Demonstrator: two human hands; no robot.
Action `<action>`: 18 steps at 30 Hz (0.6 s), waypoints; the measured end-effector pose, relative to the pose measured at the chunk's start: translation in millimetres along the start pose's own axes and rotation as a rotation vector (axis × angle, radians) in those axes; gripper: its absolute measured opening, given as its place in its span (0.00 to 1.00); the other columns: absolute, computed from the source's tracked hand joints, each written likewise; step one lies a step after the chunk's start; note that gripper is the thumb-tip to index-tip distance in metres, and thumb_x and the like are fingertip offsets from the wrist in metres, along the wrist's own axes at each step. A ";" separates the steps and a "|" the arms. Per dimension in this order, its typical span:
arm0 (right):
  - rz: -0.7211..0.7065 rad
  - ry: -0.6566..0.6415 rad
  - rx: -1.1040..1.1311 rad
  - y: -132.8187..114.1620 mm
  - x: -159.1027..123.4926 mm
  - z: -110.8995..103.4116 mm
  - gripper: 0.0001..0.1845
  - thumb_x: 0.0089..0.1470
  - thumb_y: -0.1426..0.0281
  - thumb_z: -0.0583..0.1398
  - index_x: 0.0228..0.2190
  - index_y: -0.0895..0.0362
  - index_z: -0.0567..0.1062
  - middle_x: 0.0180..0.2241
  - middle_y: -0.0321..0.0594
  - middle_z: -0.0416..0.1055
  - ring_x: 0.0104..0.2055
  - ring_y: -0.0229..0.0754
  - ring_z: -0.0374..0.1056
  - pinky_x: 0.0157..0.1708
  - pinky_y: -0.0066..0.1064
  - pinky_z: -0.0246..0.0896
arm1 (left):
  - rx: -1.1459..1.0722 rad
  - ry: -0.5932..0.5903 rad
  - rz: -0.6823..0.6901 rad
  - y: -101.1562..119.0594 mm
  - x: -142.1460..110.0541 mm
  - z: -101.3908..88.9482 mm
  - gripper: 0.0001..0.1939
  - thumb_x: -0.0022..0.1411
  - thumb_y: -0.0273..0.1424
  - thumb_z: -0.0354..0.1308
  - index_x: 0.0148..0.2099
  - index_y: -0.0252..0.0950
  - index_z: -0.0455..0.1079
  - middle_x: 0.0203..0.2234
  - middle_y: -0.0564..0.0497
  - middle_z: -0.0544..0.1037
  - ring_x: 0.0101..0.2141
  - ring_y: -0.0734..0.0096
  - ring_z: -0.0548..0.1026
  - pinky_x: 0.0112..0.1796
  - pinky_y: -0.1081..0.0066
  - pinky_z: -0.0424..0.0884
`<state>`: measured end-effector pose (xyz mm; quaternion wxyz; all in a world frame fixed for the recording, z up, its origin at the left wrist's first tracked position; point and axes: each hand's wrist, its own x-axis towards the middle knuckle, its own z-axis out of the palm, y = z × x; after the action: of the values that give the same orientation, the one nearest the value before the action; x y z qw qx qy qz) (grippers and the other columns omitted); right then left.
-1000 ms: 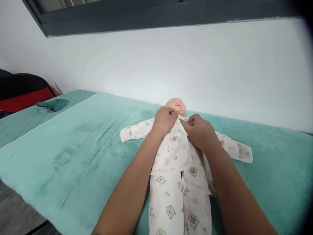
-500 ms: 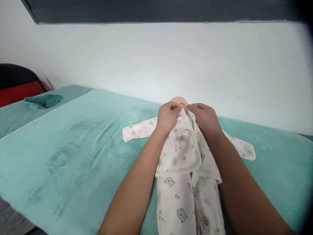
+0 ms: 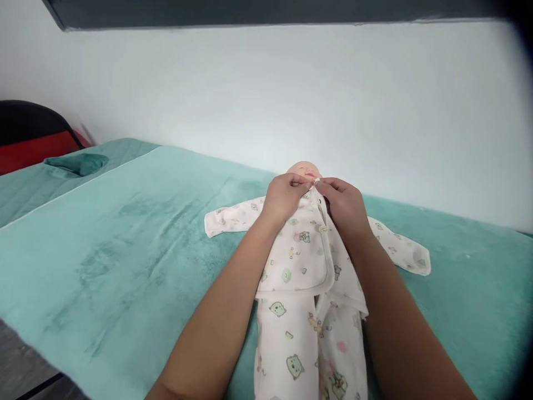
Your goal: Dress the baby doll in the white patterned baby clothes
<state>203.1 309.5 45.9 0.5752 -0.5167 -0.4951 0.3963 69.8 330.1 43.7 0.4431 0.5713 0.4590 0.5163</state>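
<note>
A baby doll (image 3: 303,168) lies on its back, its head toward the wall. It wears a white wrap-front baby shirt (image 3: 297,253) printed with small animals, and matching trousers (image 3: 287,355). Both sleeves stretch out to the sides. At the doll's neck, my left hand (image 3: 287,194) pinches one side of the collar. My right hand (image 3: 342,203) pinches the collar's other side, its fingertips almost meeting the left ones. The collar edge between the fingers is mostly covered. Lower down, the shirt's front flap lies overlapped across the chest and belly.
The doll rests on a green plush cover (image 3: 137,266) with a few creases. Farther left are a dark green cloth (image 3: 79,164) and a red and black object (image 3: 37,139). A white wall (image 3: 250,94) rises behind, with a dark panel (image 3: 266,11) above.
My two hands have come closer together at the neck, drawing the collar edges toward each other. The camera view has shifted slightly.
</note>
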 end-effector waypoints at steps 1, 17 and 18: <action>0.005 -0.021 0.010 1.2 1.1 -0.5 0.07 0.46 0.64 0.66 0.27 0.55 0.78 0.23 0.33 0.67 0.24 0.35 0.59 0.25 0.29 0.57 | -0.013 -0.007 -0.009 -0.4 0.5 -0.1 0.06 0.58 0.33 0.63 0.35 0.35 0.75 0.31 0.50 0.79 0.30 0.74 0.73 0.34 0.72 0.69; -0.033 -0.126 -0.192 -6.4 2.3 -4.3 0.09 0.42 0.71 0.64 0.31 0.55 0.76 0.26 0.33 0.68 0.27 0.36 0.61 0.29 0.30 0.55 | -0.077 -0.028 -0.061 3.9 -0.9 -2.6 0.07 0.57 0.25 0.61 0.40 0.34 0.76 0.37 0.46 0.81 0.35 0.70 0.78 0.39 0.70 0.71; -0.044 -0.123 -0.211 -6.5 2.5 -4.3 0.09 0.41 0.72 0.64 0.30 0.55 0.76 0.27 0.33 0.68 0.29 0.36 0.61 0.30 0.30 0.55 | -0.080 -0.033 -0.063 4.1 -1.0 -3.0 0.07 0.57 0.25 0.61 0.40 0.34 0.76 0.38 0.47 0.82 0.34 0.71 0.77 0.39 0.70 0.71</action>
<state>207.5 310.1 52.7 0.4948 -0.5382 -0.5797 0.3598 67.0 328.4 47.8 0.4890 0.5468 0.4483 0.5108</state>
